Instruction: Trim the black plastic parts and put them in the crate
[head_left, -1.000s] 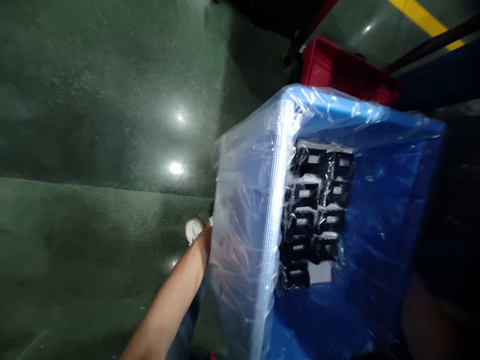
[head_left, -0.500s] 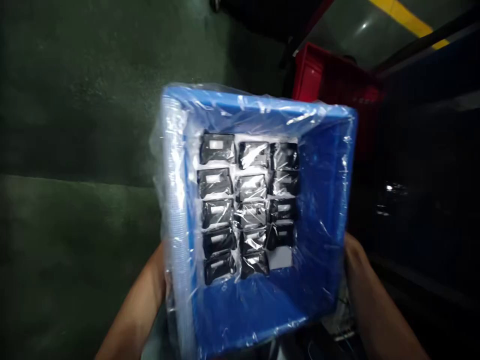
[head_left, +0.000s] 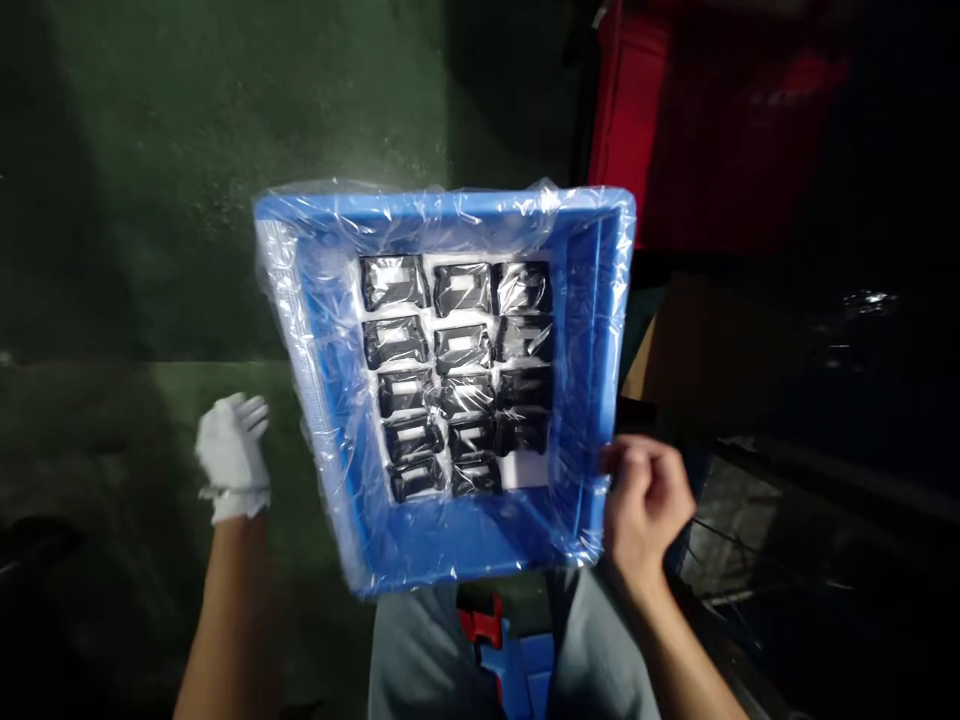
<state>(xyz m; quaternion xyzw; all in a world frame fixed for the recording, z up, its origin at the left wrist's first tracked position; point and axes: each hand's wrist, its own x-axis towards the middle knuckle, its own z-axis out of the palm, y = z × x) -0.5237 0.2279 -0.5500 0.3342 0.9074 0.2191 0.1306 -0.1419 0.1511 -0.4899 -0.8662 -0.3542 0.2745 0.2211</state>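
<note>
A blue plastic bin [head_left: 465, 545] lined with clear plastic film fills the middle of the view. Inside, rows of black parts [head_left: 463, 345] with pale labels sit in a white divided tray [head_left: 525, 468]; one cell at the lower right holds no part. Off to the left of the bin, my left hand [head_left: 232, 447] in a white glove has its fingers stretched out, apart from the rim and holding nothing. My bare right hand [head_left: 649, 500] is at the lower right rim, its fingers curled; what they pinch, if anything, is hidden.
Beyond the bin at the upper right stands a red crate [head_left: 637, 110]. My legs [head_left: 427, 655] are below the bin, with red and blue plastic pieces [head_left: 510, 655] between them. Dark green floor [head_left: 225, 150] spreads to the left; the right side is in shadow.
Both hands were at the bin's sides; the left has come off and moved left, while the right is now at the lower right rim. The bin appears shifted left and smaller.
</note>
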